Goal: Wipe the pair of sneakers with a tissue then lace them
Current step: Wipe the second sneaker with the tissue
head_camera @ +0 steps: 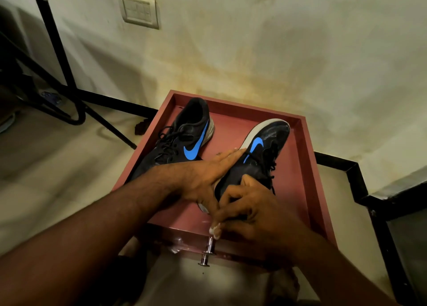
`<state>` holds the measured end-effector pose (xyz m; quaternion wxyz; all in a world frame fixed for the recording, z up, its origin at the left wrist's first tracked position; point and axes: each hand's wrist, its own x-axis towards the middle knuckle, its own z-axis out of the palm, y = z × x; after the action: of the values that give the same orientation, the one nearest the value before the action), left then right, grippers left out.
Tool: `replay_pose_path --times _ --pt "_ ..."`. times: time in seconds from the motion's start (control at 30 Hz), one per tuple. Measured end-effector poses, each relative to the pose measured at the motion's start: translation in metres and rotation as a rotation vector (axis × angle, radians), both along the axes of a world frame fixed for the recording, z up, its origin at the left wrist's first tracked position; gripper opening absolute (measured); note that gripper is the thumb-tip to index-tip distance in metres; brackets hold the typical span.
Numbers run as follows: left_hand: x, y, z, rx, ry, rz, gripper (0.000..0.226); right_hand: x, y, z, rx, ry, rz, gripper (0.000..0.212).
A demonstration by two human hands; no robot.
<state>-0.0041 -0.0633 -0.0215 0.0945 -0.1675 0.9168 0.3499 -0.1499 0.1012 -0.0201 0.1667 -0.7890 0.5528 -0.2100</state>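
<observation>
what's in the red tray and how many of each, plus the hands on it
sneakers: 2 (left one, right one)
tissue wads: 1
hands: 2 (left hand, right hand)
total: 5, in or over the tray

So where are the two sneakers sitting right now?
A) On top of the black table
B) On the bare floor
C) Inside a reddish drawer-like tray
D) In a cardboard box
C: both sneakers, the left sneaker and the right sneaker, lie inside the reddish tray, whose raised rim surrounds them and whose metal knob sticks out at the near edge.
</observation>
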Motion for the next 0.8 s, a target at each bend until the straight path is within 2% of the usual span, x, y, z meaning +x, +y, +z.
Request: replay_pose_path --times 0.1,0.17,0.2,0.27,0.33,0.47,0.53,0.67,0.73,0.8 --pt "-0.002 0.0 0.0 -0.007 0.014 0.006 0.151 -0.005 -0.002 0.003 0.018 -0.227 -0.041 0.01" --pt "-0.004 0.003 0.0 -0.012 0.012 0.006 0.153 -0.014 -0.005 0.005 -0.025 -0.466 -0.189 0.009" --pt "-0.005 0.005 0.002 -0.02 0.011 0.002 0.154 -0.021 -0.007 0.005 -0.082 -0.506 -0.299 0.009" --pt "-0.005 0.007 0.004 -0.042 -0.002 -0.018 0.155 -0.033 -0.013 0.004 -0.169 -0.455 -0.511 0.011" --pt "-0.004 0.006 0.006 -0.038 -0.002 -0.022 0.155 -0.035 -0.015 0.005 -0.185 -0.454 -0.574 0.011" --pt "-0.004 0.004 0.004 -0.026 0.025 -0.04 0.154 -0.015 -0.006 0.008 0.041 -0.445 -0.266 0.009" --pt "-0.003 0.003 0.004 -0.001 0.041 -0.034 0.153 -0.016 -0.005 0.012 0.012 -0.433 -0.23 0.011" --pt "0.007 0.0 0.01 0.088 0.023 0.021 0.148 -0.047 -0.009 0.021 -0.183 -0.601 -0.556 0.008" --pt "0.012 0.001 0.014 0.133 0.006 0.028 0.143 -0.071 -0.009 0.018 -0.181 -0.667 -0.733 0.008" --pt "0.016 0.002 0.019 0.185 -0.012 0.038 0.137 -0.085 -0.007 0.012 -0.114 -0.651 -0.82 0.012"
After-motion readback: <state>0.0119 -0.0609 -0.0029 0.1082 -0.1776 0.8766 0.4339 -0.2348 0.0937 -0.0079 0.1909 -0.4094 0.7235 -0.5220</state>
